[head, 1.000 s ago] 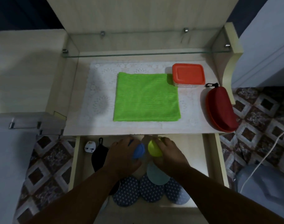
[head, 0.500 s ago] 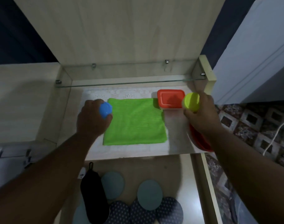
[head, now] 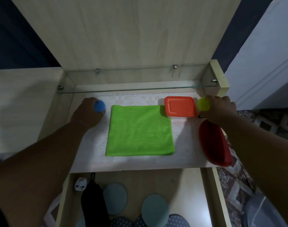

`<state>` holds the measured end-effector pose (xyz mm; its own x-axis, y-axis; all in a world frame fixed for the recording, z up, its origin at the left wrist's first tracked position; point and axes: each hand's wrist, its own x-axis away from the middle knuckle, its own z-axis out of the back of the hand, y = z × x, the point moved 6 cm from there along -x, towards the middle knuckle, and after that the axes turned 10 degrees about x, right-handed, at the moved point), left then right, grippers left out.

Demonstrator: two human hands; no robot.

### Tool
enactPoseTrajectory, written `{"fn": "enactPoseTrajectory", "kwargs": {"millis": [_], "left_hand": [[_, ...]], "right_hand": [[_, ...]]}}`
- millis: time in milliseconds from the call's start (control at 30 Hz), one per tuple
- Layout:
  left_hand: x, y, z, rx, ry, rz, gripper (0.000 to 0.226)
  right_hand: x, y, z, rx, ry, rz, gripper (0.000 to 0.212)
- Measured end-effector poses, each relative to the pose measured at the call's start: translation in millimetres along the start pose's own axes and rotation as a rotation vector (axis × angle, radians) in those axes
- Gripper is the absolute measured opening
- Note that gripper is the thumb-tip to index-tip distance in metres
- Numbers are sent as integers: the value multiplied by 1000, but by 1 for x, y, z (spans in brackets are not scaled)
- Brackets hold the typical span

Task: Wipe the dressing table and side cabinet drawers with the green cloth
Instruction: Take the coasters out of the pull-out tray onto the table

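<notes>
The green cloth (head: 140, 130) lies flat and folded square in the middle of the dressing table top (head: 94, 163), on a white lace mat. Left of the cloth, my left hand (head: 87, 113) grips a small blue round object (head: 99, 106) near the back of the table. At the back right, my right hand (head: 220, 108) grips a yellow-green round object (head: 203, 104) beside the orange-lidded box (head: 180, 106). The drawer (head: 207, 194) below the top stands pulled out.
A red oval case (head: 213, 145) lies at the table's right edge. A glass shelf (head: 140, 89) spans the back. In the drawer lie teal discs (head: 115, 198), dotted pads, a black pouch (head: 92, 199) and a white plug (head: 80, 185). Patterned floor tiles show at the right.
Both hands lifted the blue and yellow-green objects out of the drawer and carried them up over the table top, then further back toward the glass shelf.
</notes>
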<state>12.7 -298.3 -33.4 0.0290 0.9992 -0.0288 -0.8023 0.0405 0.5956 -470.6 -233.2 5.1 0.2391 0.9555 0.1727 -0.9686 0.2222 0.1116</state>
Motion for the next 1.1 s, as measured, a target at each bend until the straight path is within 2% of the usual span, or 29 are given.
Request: {"fn": "enactPoseTrajectory", "kwargs": {"millis": [267,400,467,567,633,667,767,833,900,967,1033,1100], "left_hand": [[5,6,-8,14,33,-50,56],[20,11,-2,112,32,-12,62],[42,18,12,122,127,-59,56],[97,30,28,132,244,-162,38],[142,30,26,112,207,-169,23],[166,25,20,90,138,-179,21],[229,-13,-4,10,-137,-196,32],[253,-39,-9,-88,-194,-200,40],[264,-52,-9,-192,-212,-231,48],[267,-60,-12,-288,-269,-286,52],[264,-68,-13,-390,-361,-261,54],[259,-72,-13,-490,-401,-266,54]], "right_hand": [[-3,-3,-2,70,-26,-8,55],[1,-3,-5,44,-41,-27,65],[13,-11,1,15,39,-12,66],[48,-26,16,-80,329,65,56],[88,-44,15,-233,423,167,45],[110,-59,9,-302,409,250,40],[186,-116,-26,-397,238,543,25],[235,-152,-60,-417,96,671,18],[275,-186,-93,-448,-51,755,27],[300,-217,-117,-412,-233,748,41],[318,-245,-136,-402,-476,669,57],[330,-271,-142,-448,-582,606,71]]}}
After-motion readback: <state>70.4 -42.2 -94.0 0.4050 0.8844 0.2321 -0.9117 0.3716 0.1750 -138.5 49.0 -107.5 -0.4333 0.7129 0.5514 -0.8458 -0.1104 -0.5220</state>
